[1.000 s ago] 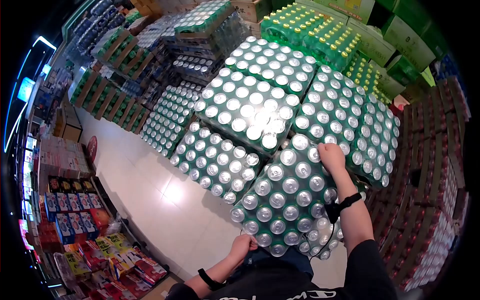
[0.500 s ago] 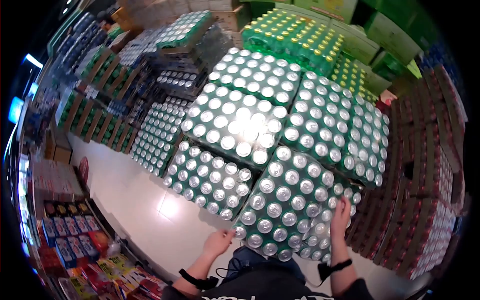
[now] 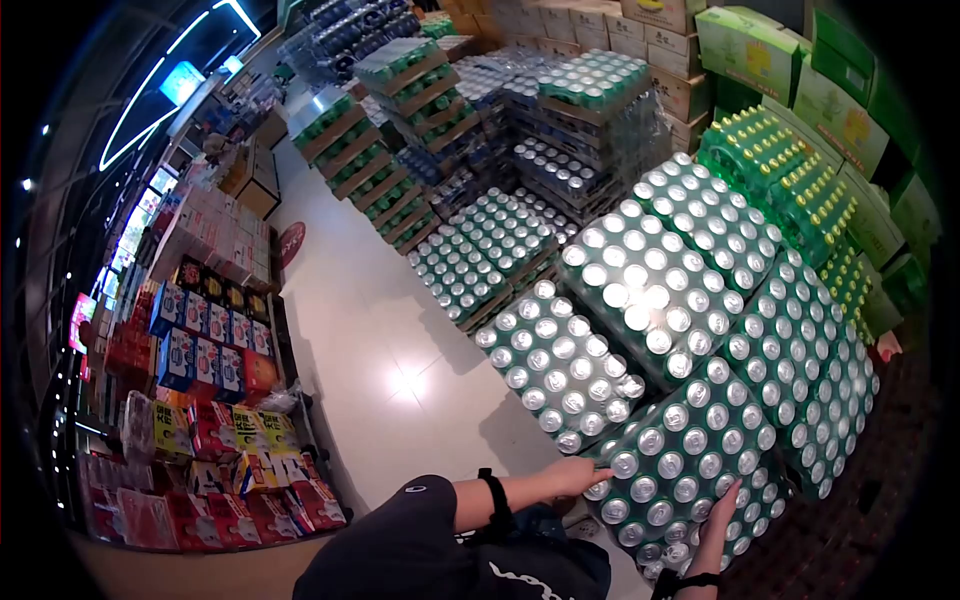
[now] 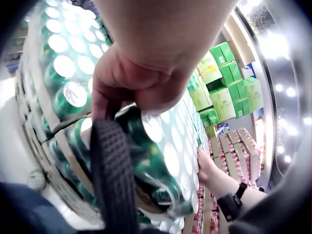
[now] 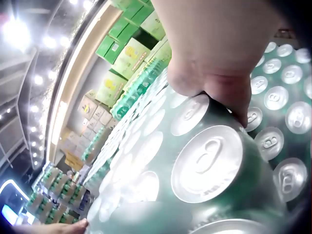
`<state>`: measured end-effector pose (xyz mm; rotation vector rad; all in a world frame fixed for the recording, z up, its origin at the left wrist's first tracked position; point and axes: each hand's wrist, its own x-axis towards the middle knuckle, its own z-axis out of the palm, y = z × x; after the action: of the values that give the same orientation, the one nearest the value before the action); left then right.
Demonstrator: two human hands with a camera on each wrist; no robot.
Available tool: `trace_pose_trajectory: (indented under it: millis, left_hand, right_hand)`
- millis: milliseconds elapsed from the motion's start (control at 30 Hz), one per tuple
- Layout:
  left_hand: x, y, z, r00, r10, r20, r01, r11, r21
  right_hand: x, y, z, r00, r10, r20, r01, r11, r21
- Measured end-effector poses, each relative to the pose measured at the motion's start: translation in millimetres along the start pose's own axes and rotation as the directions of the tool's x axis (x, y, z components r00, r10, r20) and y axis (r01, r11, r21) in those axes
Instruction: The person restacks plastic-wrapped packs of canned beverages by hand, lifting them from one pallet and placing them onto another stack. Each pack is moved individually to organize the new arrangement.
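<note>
A shrink-wrapped pack of green cans [image 3: 690,450] with silver tops lies in front of the person, overlapping lower cans [image 3: 755,515] at its right and near side. My left hand [image 3: 582,477] grips the pack's left edge, fingers curled at the wrap; the left wrist view shows a can top [image 4: 152,127] right beside them. At the opposite edge my right hand [image 3: 722,512] holds the pack's side. The right wrist view has the right hand's fingers [image 5: 236,95] bent down over that edge, beside a can top [image 5: 207,163]; their tips are partly hidden.
More wrapped can packs [image 3: 650,285] adjoin on the far side, with yellow-capped green bottles [image 3: 790,175] behind. Dark red stacks [image 3: 850,540] stand at the right. Left of the packs runs a tiled floor [image 3: 375,340], bordered by a shelf of boxed goods [image 3: 215,430].
The right hand left the pack's far right corner, moved nearer, and now holds its right side. The left hand shifted onto the left edge. The head view has swung left.
</note>
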<state>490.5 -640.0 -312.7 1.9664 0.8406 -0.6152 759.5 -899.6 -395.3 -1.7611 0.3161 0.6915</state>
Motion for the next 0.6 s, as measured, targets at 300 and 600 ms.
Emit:
trace_pose_trajectory:
  millis: [300,600]
  left_hand:
    - [-108,-92,-31,0.893,0.076,-0.443,-0.098,0.995,-0.027]
    - [-271,-245,-45,0.826,-0.324,-0.462,0.218,0.939,-0.268]
  right_hand:
    - [-81,17,31,0.853,-0.520,-0.033,0.511,0.847,-0.147]
    - [-225,45,86,0.736,-0.637,0.230,0.676,0.669,-0.310]
